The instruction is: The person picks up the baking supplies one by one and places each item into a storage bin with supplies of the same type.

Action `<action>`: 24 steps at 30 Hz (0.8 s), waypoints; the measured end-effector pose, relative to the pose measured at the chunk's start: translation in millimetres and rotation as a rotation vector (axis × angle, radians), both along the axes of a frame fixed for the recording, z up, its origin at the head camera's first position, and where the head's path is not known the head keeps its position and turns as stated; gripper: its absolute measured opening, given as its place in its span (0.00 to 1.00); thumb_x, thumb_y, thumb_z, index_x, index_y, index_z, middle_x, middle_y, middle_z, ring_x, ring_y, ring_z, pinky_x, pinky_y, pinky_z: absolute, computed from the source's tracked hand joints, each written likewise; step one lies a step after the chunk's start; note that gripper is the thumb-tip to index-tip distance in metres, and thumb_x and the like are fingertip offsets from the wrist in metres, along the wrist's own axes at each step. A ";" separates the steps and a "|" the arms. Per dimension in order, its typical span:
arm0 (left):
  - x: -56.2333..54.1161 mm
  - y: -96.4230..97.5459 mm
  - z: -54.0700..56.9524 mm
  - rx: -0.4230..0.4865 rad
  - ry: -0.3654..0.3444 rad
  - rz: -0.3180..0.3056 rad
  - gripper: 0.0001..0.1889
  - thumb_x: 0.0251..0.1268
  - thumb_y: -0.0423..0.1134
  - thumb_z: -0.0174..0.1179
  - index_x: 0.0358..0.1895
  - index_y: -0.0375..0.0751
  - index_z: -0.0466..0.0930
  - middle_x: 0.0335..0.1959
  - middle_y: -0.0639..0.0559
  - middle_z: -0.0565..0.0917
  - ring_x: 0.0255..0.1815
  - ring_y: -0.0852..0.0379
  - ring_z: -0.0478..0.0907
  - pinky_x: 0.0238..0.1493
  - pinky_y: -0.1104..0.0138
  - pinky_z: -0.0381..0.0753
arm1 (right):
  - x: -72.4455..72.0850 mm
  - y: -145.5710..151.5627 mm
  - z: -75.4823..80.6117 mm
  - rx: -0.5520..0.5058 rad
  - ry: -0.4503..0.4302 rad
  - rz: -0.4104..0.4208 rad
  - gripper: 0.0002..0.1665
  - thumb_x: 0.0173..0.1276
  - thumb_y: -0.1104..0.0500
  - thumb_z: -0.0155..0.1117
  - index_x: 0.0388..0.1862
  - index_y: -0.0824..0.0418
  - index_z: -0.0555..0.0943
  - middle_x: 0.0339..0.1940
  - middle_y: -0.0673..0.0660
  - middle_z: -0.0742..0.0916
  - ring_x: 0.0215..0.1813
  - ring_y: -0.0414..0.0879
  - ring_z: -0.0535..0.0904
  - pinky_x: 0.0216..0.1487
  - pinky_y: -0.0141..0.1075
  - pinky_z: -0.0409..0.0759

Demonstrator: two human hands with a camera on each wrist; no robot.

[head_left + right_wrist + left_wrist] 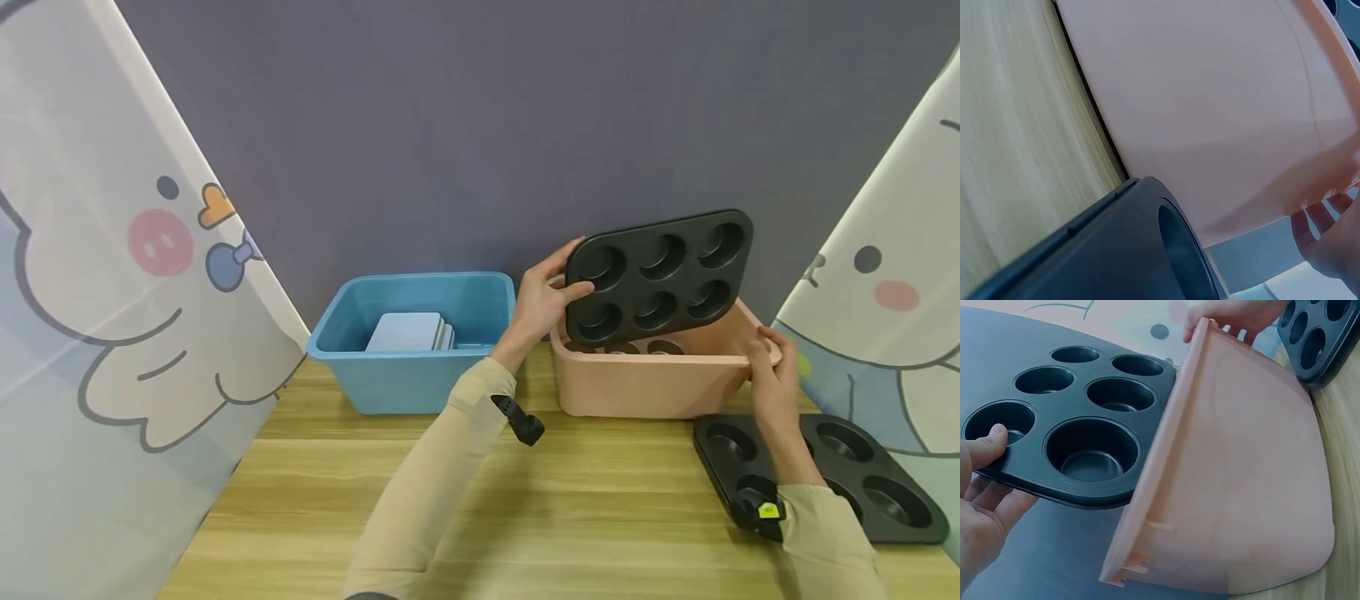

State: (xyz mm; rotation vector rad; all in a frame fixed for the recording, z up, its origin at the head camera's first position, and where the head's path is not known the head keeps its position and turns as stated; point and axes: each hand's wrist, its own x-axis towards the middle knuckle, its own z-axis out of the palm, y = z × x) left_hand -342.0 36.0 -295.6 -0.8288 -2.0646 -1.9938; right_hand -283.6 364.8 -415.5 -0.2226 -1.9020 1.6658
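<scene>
My left hand [542,293] pinches the left end of a black six-cup muffin tin [637,282], thumb on top by a cup and fingers underneath. The tin is tilted above the pink bin [637,387], its lower edge overlapping the bin's opening in the head view. Inside the bin, cups of another dark muffin tin [663,347] show, mostly hidden by the front wall. At the bin's right end, my right hand [776,387] grips the rim, with fingers curled over it. In the left wrist view the tin's cups [1092,447] face the camera.
Another black muffin tin [892,500] lies on the wooden table [600,500] at the right, partly under my right forearm. Left of the pink bin stands a blue bin [405,379] with white flat-sided items [405,331] inside. A grey wall panel [525,125] rises behind both bins.
</scene>
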 end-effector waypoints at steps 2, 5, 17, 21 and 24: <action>-1.8 1.5 -2.5 0.001 -0.013 0.003 0.33 0.62 0.33 0.68 0.69 0.63 0.73 0.55 0.48 0.84 0.49 0.55 0.86 0.43 0.64 0.86 | 0.6 -1.6 2.5 -0.012 0.007 -0.001 0.21 0.78 0.54 0.51 0.66 0.52 0.68 0.62 0.45 0.72 0.46 0.34 0.71 0.40 0.18 0.71; -3.9 3.2 -6.8 -0.034 -0.020 0.015 0.33 0.61 0.33 0.68 0.70 0.61 0.72 0.56 0.49 0.84 0.48 0.56 0.86 0.44 0.66 0.86 | 0.9 -3.0 4.4 -0.015 0.001 -0.005 0.20 0.78 0.54 0.51 0.66 0.52 0.68 0.62 0.45 0.72 0.45 0.34 0.71 0.40 0.18 0.71; -7.8 7.6 -24.3 -0.223 0.061 0.065 0.33 0.60 0.34 0.69 0.69 0.59 0.73 0.56 0.49 0.82 0.51 0.53 0.84 0.51 0.68 0.82 | 3.7 -3.9 7.2 -0.058 -0.002 0.006 0.19 0.78 0.56 0.51 0.65 0.52 0.69 0.63 0.48 0.72 0.46 0.34 0.72 0.40 0.17 0.71; -6.7 8.7 -27.7 -0.275 0.046 0.065 0.33 0.62 0.34 0.67 0.70 0.59 0.72 0.62 0.49 0.75 0.51 0.53 0.83 0.51 0.67 0.82 | 2.8 -4.2 6.1 -0.066 -0.009 0.001 0.19 0.77 0.56 0.51 0.64 0.51 0.69 0.63 0.48 0.72 0.47 0.34 0.72 0.40 0.17 0.72; -5.7 9.4 -30.0 -0.293 0.023 0.049 0.33 0.64 0.33 0.66 0.72 0.60 0.70 0.62 0.50 0.77 0.50 0.54 0.84 0.49 0.68 0.83 | 0.6 -3.6 4.3 -0.054 -0.011 -0.008 0.18 0.77 0.55 0.52 0.64 0.51 0.69 0.62 0.46 0.72 0.46 0.34 0.71 0.39 0.17 0.71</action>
